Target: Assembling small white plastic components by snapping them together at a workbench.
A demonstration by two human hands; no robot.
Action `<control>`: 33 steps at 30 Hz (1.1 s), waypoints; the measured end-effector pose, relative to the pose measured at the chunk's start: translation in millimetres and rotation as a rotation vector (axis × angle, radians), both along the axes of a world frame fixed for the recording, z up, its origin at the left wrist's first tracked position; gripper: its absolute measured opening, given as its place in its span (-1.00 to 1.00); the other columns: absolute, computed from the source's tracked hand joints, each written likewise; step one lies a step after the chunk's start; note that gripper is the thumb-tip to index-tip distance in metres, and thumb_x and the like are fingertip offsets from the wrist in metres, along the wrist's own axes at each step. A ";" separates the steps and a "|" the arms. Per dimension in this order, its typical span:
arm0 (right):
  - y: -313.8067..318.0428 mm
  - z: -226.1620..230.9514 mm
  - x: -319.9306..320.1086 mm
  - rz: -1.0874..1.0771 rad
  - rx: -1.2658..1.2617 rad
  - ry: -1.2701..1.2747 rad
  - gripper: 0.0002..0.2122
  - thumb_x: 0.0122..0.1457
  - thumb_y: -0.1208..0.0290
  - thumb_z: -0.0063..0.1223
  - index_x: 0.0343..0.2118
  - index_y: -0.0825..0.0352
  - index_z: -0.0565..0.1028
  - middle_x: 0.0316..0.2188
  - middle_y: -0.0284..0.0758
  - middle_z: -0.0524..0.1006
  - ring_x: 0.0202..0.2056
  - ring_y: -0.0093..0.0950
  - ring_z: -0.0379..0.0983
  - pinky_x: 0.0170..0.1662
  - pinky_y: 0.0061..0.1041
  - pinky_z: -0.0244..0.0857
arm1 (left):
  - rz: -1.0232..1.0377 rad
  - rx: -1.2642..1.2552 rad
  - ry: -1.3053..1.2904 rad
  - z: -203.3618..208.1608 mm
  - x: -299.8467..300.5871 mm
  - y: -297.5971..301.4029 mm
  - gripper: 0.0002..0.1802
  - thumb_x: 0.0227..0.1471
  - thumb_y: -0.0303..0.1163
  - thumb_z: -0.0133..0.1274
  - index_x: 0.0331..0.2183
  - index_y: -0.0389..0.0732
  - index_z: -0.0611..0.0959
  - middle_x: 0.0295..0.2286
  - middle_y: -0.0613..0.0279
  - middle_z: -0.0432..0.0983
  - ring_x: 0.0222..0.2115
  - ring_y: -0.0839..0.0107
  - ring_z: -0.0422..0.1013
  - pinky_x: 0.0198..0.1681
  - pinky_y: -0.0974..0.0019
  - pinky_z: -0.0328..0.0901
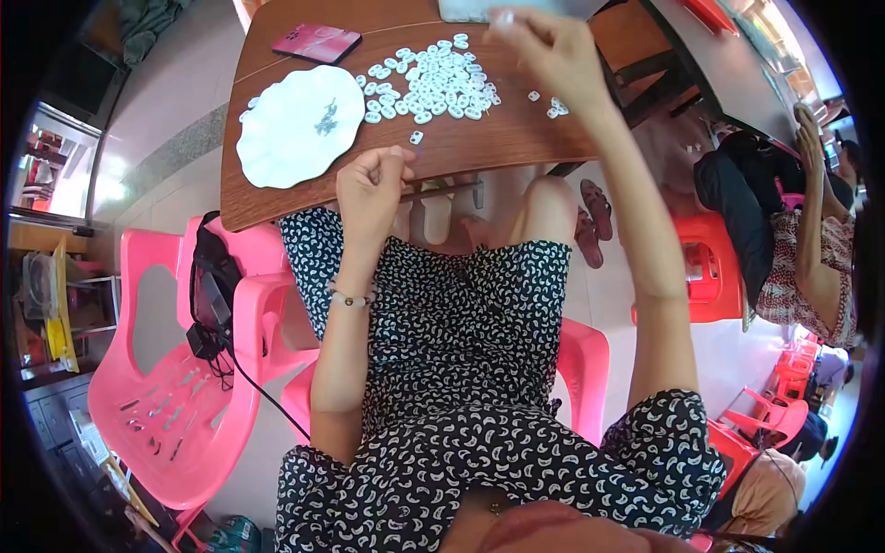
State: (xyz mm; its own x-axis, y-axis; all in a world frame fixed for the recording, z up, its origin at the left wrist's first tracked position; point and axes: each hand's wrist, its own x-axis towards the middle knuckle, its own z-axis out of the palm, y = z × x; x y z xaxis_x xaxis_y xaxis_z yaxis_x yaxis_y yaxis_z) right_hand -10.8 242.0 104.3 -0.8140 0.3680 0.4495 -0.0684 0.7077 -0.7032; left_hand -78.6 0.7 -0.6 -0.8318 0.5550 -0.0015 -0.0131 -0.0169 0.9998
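Note:
My right hand is raised over the table's far side, its thumb and fingers pinching a small white piece. Near the table's front edge, my left hand is curled with thumb and forefinger together; whatever may lie between them is too small to make out. Just beyond it lies a single white two-holed piece. A heap of white oval two-holed pieces spreads over the table's middle. To the left, a white scalloped plate bears a small cluster of tiny greyish bits.
The brown wooden table also carries a flat pink-red case and a pale tray at its far edge. Several white pieces lie apart at right. A pink chair with a black bag stands left; another person sits right.

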 end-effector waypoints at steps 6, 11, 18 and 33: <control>112.0 53.9 -71.3 -0.373 0.343 0.129 -0.74 -0.01 0.29 0.11 -0.37 0.40 0.60 -0.46 -0.05 0.57 -0.41 -0.25 0.55 -0.31 -0.37 0.37 | -0.069 0.130 -0.210 3.3 -3.4 11.0 -0.76 0.09 -0.39 0.00 -0.44 -0.37 0.63 -0.62 0.30 0.48 -0.73 0.72 0.23 -0.69 0.62 0.10; 116.1 32.1 -120.2 -0.554 0.446 0.046 -0.71 -0.02 0.25 0.13 -0.31 0.36 0.60 -0.36 -0.03 0.56 -0.23 -0.23 0.54 -0.13 -0.31 0.38 | -0.006 0.057 -0.220 3.8 -7.3 -7.0 -0.76 0.08 -0.38 -0.01 -0.45 -0.36 0.63 -0.63 0.31 0.48 -0.74 0.72 0.24 -0.70 0.62 0.09; 22.6 -6.7 -68.3 -0.070 0.438 0.227 -0.77 0.11 0.33 0.02 -0.51 0.42 0.52 -0.73 -0.22 0.42 -0.64 -0.52 0.35 -0.54 -0.47 0.21 | -0.010 0.026 -0.205 3.7 -6.3 -2.7 -0.77 0.06 -0.36 0.00 -0.43 -0.32 0.65 -0.63 0.34 0.49 -0.73 0.73 0.27 -0.70 0.64 0.11; -36.9 -85.3 -75.4 0.201 0.513 -0.109 -0.82 0.04 0.46 -0.02 -0.29 0.24 0.57 -0.38 -0.25 0.54 -0.21 -0.19 0.36 -0.14 -0.27 0.31 | -0.014 0.053 -0.206 2.4 -2.3 -1.6 -0.77 0.08 -0.37 -0.01 -0.44 -0.32 0.64 -0.64 0.35 0.48 -0.72 0.73 0.26 -0.69 0.64 0.12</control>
State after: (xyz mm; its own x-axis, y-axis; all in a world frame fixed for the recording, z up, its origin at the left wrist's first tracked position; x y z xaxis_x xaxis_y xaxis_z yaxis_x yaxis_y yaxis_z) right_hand -86.2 205.1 19.0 -0.8972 -0.0432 0.4395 -0.1839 0.9414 -0.2828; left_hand -80.9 -0.9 1.8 -0.8091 0.5705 -0.1408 -0.2176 -0.0682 0.9737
